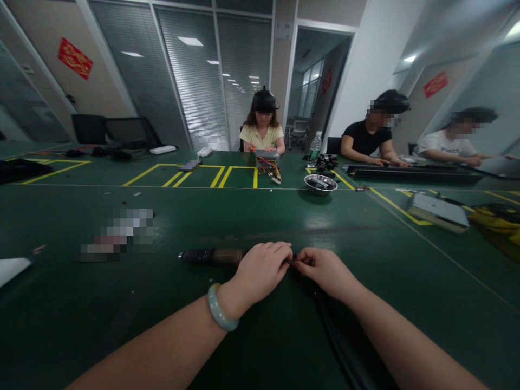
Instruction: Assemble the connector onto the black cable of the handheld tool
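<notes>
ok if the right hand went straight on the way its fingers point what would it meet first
Most likely the left hand, curled over the dark tool right beside the right hand; whether the two hands already touch is unclear.

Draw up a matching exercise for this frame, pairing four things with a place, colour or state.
1. Bangle
2. Tool
3. Bowl
4. Bottle

A. Shiny metal, with dark things inside
B. Partly covered by the left hand
C. Upright, with a green label
D. Pale green, around the wearer's left wrist

Pairs: 1-D, 2-B, 3-A, 4-C
</notes>
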A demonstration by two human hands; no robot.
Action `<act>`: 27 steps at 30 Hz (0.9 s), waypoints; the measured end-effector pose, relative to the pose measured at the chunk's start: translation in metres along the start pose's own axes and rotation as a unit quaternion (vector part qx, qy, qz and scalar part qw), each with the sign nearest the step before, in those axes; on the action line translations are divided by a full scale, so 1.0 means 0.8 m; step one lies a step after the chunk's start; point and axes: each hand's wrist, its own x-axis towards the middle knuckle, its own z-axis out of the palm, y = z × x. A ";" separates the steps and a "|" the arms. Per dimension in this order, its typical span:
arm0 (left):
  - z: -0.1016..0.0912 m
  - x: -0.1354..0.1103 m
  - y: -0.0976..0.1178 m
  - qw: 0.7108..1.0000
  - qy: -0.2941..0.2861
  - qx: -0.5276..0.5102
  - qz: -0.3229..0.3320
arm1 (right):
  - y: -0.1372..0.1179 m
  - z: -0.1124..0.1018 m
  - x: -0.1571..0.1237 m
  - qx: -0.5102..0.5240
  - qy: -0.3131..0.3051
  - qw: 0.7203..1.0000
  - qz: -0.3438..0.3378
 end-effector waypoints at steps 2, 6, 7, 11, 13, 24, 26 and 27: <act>0.001 -0.001 0.000 1.000 0.005 0.005 -0.011 | -0.001 0.000 0.000 0.004 -0.003 1.000 0.003; 0.001 -0.001 0.000 1.000 0.000 0.013 -0.002 | -0.004 -0.001 0.000 0.008 -0.003 1.000 0.006; 0.001 -0.001 -0.001 1.000 -0.003 0.014 0.003 | -0.004 -0.002 -0.001 0.007 -0.003 1.000 0.004; -0.002 0.001 0.000 1.000 -0.014 0.019 0.008 | -0.003 -0.001 0.000 0.008 -0.002 1.000 -0.005; -0.002 0.001 0.000 1.000 -0.022 0.018 0.010 | -0.001 0.000 0.000 0.005 -0.001 1.000 -0.005; 0.002 0.000 -0.001 1.000 -0.013 0.008 -0.009 | -0.003 -0.001 0.000 0.012 -0.006 1.000 0.007; 0.001 0.001 -0.001 1.000 -0.014 0.004 0.000 | -0.004 -0.002 0.000 0.012 -0.005 1.000 0.004; 0.001 0.001 -0.001 1.000 -0.015 0.004 0.002 | -0.003 -0.002 0.000 0.010 -0.005 1.000 0.004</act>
